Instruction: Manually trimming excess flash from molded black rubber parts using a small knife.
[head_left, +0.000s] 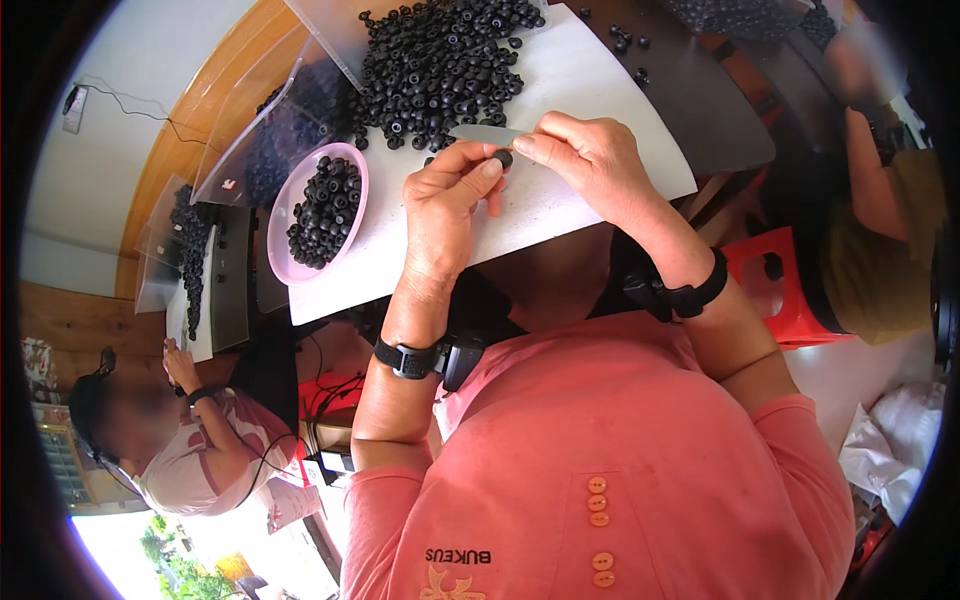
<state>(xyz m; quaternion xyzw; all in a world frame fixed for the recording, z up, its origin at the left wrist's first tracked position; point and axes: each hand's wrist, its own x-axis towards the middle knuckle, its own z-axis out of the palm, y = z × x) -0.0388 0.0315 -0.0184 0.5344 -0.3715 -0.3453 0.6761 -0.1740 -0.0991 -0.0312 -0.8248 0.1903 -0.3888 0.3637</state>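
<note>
while left fingers [480, 182] pinch a part [503, 159], right fingers [545, 152] pinch a blade [485, 134] pointing left

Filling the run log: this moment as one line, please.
left hand pinches black part | right hand holds blade | pink bowl left of hands, black parts inside | black pile beyond hands on white board

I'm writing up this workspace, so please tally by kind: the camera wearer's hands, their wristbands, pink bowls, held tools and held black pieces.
Hands: 2 (left hand, right hand)
Black wristbands: 2
Pink bowl: 1
Thin blade-like tool, held: 1
Small black piece, held: 1
Total: 7
The loose black pieces are too many to count.
</note>
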